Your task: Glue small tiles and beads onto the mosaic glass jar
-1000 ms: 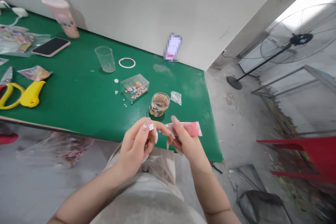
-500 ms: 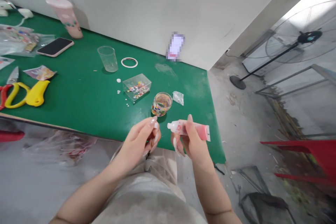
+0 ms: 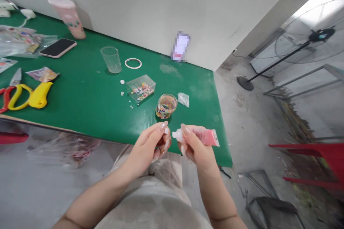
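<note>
My right hand [image 3: 195, 148] grips a small pink tube [image 3: 205, 136] lying sideways, its white nozzle pointing left. My left hand [image 3: 152, 145] is pinched closed just left of the nozzle, holding something small that looks like the tube's white cap; I cannot make it out for sure. Both hands hover over the near edge of the green table [image 3: 80, 100]. Just beyond them stands a small glass jar of coloured beads [image 3: 166, 106], with a clear box of beads [image 3: 141, 88] to its left.
A clear cup [image 3: 111, 59], a white ring [image 3: 133, 63] and a small plastic bag [image 3: 183, 99] lie further back. A phone [image 3: 57, 47], a pink drink cup [image 3: 68, 17] and yellow scissors [image 3: 28, 96] are at the left. A standing fan [image 3: 309, 39] and a red chair [image 3: 317, 157] are on the right.
My hands were joined at the tube's tip, then parted, baring the white nozzle. The left hand now sits close to the nozzle again.
</note>
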A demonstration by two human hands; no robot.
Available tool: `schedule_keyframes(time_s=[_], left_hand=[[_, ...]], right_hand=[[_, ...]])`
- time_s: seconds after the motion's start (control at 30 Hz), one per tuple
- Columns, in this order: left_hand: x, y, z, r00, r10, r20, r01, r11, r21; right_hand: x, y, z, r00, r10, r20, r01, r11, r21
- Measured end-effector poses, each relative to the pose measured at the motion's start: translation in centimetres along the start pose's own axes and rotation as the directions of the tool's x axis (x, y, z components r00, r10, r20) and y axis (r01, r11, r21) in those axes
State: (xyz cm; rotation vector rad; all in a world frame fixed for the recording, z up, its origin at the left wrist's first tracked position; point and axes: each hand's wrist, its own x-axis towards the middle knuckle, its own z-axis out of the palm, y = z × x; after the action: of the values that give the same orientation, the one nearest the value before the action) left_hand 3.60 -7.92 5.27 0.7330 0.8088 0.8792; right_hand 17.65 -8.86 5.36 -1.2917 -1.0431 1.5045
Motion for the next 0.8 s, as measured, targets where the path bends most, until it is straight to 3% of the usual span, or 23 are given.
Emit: schedule_keyframes(time_s=[0.27,0.5,0.8], left_hand=[[0.0,-0.1,0.4,0.999,-0.004,0.042,0.005,1.000,-0.009],[-0.1,-0.1,0.4,0.996,-0.003,0.085,0.003,1.000,-0.001],[-0.1,0.0,0.6,0.995,-0.001,0.103,0.008,0.998,-0.062]], right_hand=[[-0.5,0.6,0.1,0.995,-0.074,-0.067,0.074,0.997,0.000],[-0.3,0.9,0.2,0.983,-0.065,-0.170,0.077,0.995,0.067],[-0.1,1.1,-0.1,0.988,-0.060,-0.145,0.067,0.997,0.046]])
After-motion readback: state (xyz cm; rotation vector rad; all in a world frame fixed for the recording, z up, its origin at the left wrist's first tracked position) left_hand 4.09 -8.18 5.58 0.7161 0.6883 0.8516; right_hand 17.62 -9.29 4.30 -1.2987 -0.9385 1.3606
